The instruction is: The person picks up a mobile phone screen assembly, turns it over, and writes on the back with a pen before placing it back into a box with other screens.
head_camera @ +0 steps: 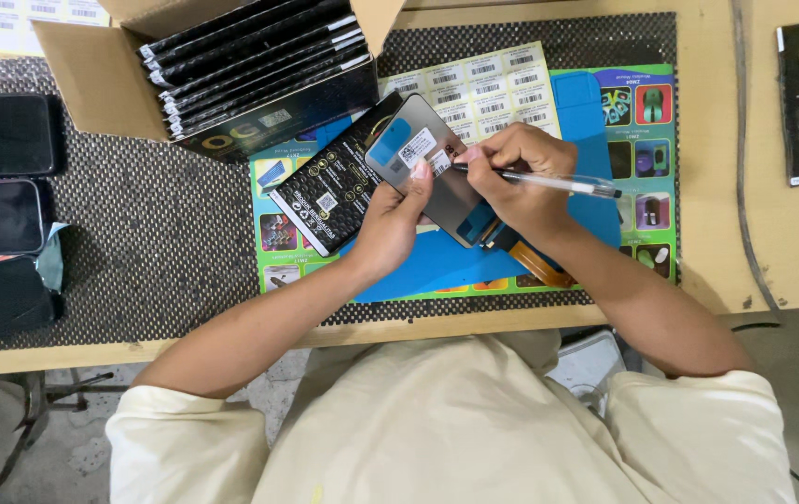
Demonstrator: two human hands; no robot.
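Far left on the table (772, 271), an open brown cardboard box (91, 75) holds a row of flat black packages (250, 56). A black printed packet (334, 187) lies below it. The left hand (390, 229) grips a grey rectangular screen panel (437, 168) bearing white labels. The right hand (516, 177) pinches a clear pen (558, 183) against it. A pale barcode sticker sheet (493, 84) lies behind.

— What does the person wear?
— A pale cream short-sleeved shirt (474, 420) of plain, softly creased cloth.
— And the arms?
— Both forearms are bare below the sleeves; the left hand (390, 229) and right hand (516, 177) carry no gloves, rings or watch.
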